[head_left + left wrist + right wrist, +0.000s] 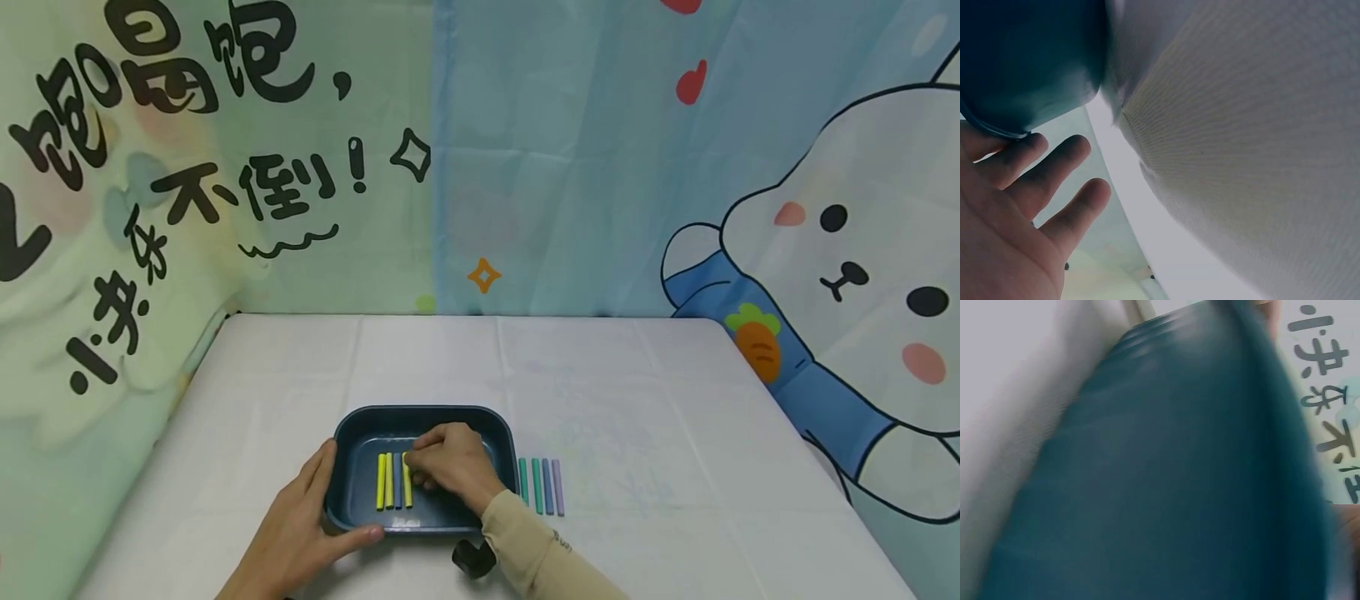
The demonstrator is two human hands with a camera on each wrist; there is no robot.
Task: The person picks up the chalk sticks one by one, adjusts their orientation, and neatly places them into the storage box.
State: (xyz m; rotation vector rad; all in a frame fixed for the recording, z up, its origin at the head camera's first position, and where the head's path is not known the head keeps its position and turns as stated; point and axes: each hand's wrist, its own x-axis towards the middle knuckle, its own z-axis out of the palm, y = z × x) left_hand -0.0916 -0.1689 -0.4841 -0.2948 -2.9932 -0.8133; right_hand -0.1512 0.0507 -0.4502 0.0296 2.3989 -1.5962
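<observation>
A dark blue tray stands near the table's front. My left hand rests against its left side and near corner, thumb on the near rim; in the left wrist view its spread fingers touch below the tray's edge. Inside the tray, two yellow sticks, a blue stick and a third yellow stick stand side by side, slim and chalk-like. My right hand reaches over the tray and pinches that third yellow stick near its far end. The blurred tray wall fills the right wrist view.
Right of the tray lie two green sticks, a blue stick and a purple stick on the white tablecloth. A black device sits at my right wrist. Printed curtains hang behind the table.
</observation>
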